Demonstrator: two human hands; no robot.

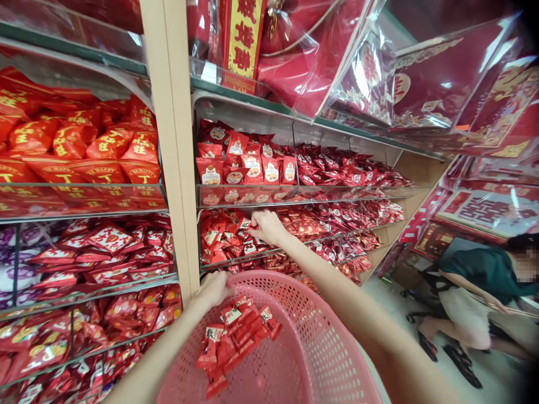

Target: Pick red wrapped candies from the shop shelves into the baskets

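A pink basket (337,328) with perforated walls holds a loose heap of small red packets (242,335), lying on its floor toward the rim nearest the shelves. More packets of the same kind fill the left end of a shelf (227,261) just beyond that rim, behind its low clear front edge and beside a pale wooden upright (183,140). The shelf above carries red packets with pale oval pictures (252,165). Left of the upright, a shelf holds larger red bags with gold lettering (105,145); the one beneath it has red-and-white packets (112,240), with purple packets (29,247) at its left end.

The packets in the basket are flat, glossy and sealed, each with crimped ends; several show a white panel bearing black characters. They overlap at differing angles.

The left hand (215,289) grips the basket's rim, its fingers closed over the edge nearest the upright. The right hand (268,225) is at the packets on the shelf, fingers curled; whether they hold one cannot be told. At the right, a person (475,272) in a dark green top sits.
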